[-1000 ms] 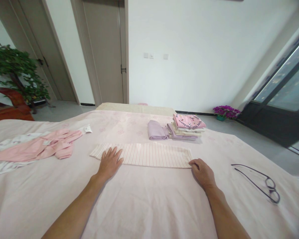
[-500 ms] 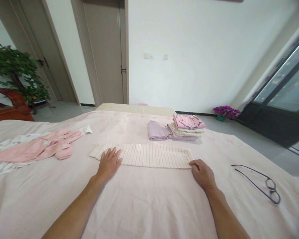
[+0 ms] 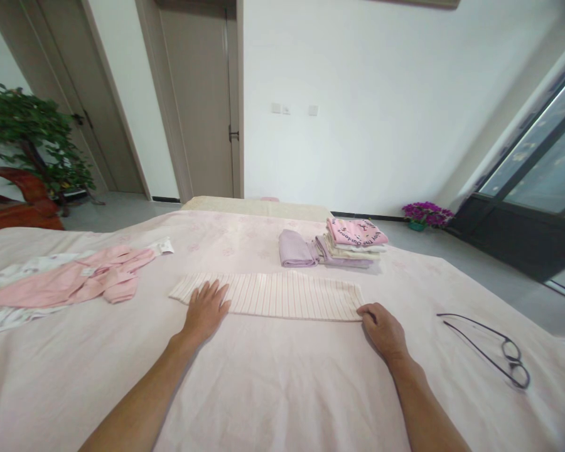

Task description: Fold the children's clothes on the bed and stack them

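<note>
A pair of striped cream and pink pants (image 3: 282, 296), folded lengthwise into a long strip, lies flat across the bed in front of me. My left hand (image 3: 207, 309) rests palm down on its left part, fingers spread. At the near right corner, my right hand (image 3: 381, 323) pinches the edge of the cloth between thumb and curled fingers. Beyond the pants sit a folded lilac garment (image 3: 297, 248) and, touching it on the right, a stack of folded clothes (image 3: 355, 245) topped by a pink printed piece.
Unfolded pink clothing (image 3: 75, 276) lies over white printed garments (image 3: 23, 319) on the left. Black-framed glasses (image 3: 511, 358) rest at the right on the pale pink bedsheet (image 3: 273, 389). Past the bed are a leafy plant (image 3: 23, 132), purple flowers (image 3: 428, 213) and a door (image 3: 198, 100).
Both hands and the striped pants stay in place. Only the camera view has tilted up very slightly.
</note>
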The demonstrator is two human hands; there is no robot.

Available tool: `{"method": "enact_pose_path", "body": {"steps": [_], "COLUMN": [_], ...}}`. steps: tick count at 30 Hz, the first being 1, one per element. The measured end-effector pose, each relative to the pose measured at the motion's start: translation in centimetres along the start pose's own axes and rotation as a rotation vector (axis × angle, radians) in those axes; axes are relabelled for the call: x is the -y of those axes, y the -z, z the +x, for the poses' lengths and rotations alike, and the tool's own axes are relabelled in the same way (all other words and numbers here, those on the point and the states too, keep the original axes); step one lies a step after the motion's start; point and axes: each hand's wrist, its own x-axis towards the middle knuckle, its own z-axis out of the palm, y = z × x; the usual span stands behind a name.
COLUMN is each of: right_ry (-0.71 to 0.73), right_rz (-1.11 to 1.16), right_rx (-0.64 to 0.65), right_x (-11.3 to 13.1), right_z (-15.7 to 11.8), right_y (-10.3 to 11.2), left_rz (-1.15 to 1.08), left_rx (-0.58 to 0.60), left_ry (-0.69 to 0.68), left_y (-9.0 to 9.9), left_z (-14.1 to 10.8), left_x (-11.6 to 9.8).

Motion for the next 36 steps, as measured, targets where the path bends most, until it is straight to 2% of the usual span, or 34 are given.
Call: {"method": "enact_pose_path", "body": {"steps": [36], "right_ry": [-0.025], "right_rz": [0.036], "right_rx": [0.022], "right_x": [-0.26], "right_z": [0.14], "right_y": [0.01], "left_rz": [-0.062], "left_rx": [-0.027], "left_ry": [0.002], "left_y": [-0.46], "left_z": [0.10], "left_x": [0.46]}}
